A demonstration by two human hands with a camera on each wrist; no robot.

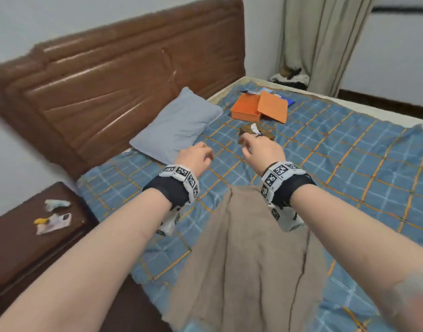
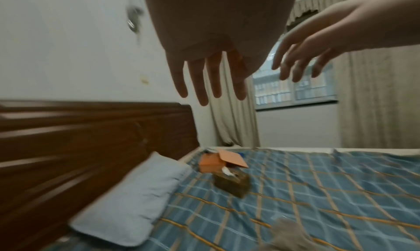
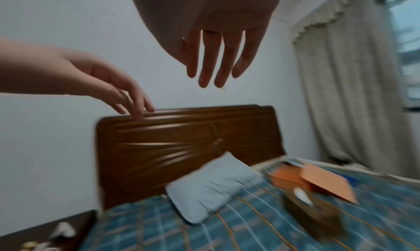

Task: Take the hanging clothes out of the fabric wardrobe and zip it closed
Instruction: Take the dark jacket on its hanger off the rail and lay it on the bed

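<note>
A taupe garment (image 1: pixel 244 255) lies spread flat on the blue plaid bed (image 1: pixel 337 168), reaching from below my wrists to the near edge. My left hand (image 1: pixel 198 156) hovers above the bed past the garment's far end, fingers relaxed and holding nothing. My right hand (image 1: pixel 256 144) floats beside it, also empty with loose fingers. In the left wrist view my left hand's fingers (image 2: pixel 204 82) hang straight and apart. The right wrist view shows my right hand's fingers (image 3: pixel 211 64) straight too. A corner of the garment (image 2: pixel 293 235) shows there blurred. The fabric wardrobe is not in view.
A grey pillow (image 1: pixel 177 123) leans at the brown headboard (image 1: pixel 114 80). An open orange box (image 1: pixel 260 106) and a brown tissue box (image 1: pixel 256 131) sit further up the bed. A dark nightstand (image 1: pixel 21 238) with small items stands at the left. Curtains (image 1: pixel 320 39) hang beyond.
</note>
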